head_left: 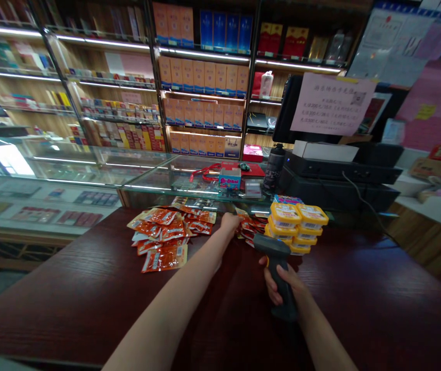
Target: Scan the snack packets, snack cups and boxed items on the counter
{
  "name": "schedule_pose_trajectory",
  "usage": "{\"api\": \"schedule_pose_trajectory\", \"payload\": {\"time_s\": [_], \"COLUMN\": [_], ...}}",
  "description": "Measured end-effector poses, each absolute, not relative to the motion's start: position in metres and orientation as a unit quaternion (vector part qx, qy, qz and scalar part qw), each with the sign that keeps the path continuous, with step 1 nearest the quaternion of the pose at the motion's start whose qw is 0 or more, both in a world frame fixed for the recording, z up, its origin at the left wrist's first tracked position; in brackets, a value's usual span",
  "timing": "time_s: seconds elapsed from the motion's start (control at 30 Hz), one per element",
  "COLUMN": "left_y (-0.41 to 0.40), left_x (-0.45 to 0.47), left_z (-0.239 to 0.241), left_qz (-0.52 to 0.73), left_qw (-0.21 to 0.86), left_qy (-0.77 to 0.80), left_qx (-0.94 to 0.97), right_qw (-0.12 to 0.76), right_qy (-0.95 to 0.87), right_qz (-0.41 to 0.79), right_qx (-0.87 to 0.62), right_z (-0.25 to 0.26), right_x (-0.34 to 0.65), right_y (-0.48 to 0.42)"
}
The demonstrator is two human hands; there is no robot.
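My right hand (pixel 282 286) is wrapped round the handle of a dark barcode scanner (pixel 280 268), whose head points up and to the left. My left hand (pixel 230 223) reaches to the far side of the counter, between two heaps of snack packets. Its fingers are mostly hidden and blurred, so any grip is unclear. Left of it lies a loose pile of orange snack packets (pixel 164 256). More orange packets (pixel 253 225) lie just right of it, partly behind the scanner. Yellow-lidded plastic tubs (pixel 285 214) are stacked beside the scanner head.
The dark wooden counter (pixel 88 288) meets a glass display case (pixel 143 178). On the glass are a small colourful box (pixel 230 176), a red lanyard (pixel 207 172) and a dark bottle (pixel 273 167). A monitor with a paper sign (pixel 328 105) stands at right. Stocked shelves line the back.
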State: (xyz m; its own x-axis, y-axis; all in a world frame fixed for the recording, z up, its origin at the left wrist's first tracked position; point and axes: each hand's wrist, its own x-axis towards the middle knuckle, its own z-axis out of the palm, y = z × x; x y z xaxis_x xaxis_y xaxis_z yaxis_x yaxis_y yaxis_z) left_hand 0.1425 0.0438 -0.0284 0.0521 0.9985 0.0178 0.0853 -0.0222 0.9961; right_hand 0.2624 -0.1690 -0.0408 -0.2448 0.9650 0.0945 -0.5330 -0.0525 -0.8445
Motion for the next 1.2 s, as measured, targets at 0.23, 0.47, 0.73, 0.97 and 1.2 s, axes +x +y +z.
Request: {"api": "schedule_pose_trajectory", "payload": {"time_s": [0.23,0.47,0.73,0.97,1.2], "left_y": [0.002,-0.026,-0.031,-0.029,-0.025], "left_x": [0.080,0.052,0.050,0.051,0.052], "left_z": [-0.031,-0.061,-0.060,-0.065,-0.068], "left_qz": [0.505,0.527,0.509,0.505,0.488], "left_qw": [0.524,0.416,0.310,0.291,0.281], "left_qy": [0.450,0.423,0.462,0.458,0.472], "left_qx": [0.518,0.608,0.657,0.671,0.678], "right_qw": [0.558,0.596,0.586,0.557,0.563], "right_qy": [-0.409,-0.385,-0.422,-0.447,-0.448], "right_qz": [0.672,0.635,0.614,0.627,0.629], "right_qx": [-0.265,-0.305,-0.320,-0.311,-0.294], "right_z": [-0.039,-0.033,-0.035,-0.033,-0.034], "right_x": [0.260,0.251,0.247,0.245,0.247], "right_y": [-0.169,-0.175,-0.186,-0.188,-0.187]}}
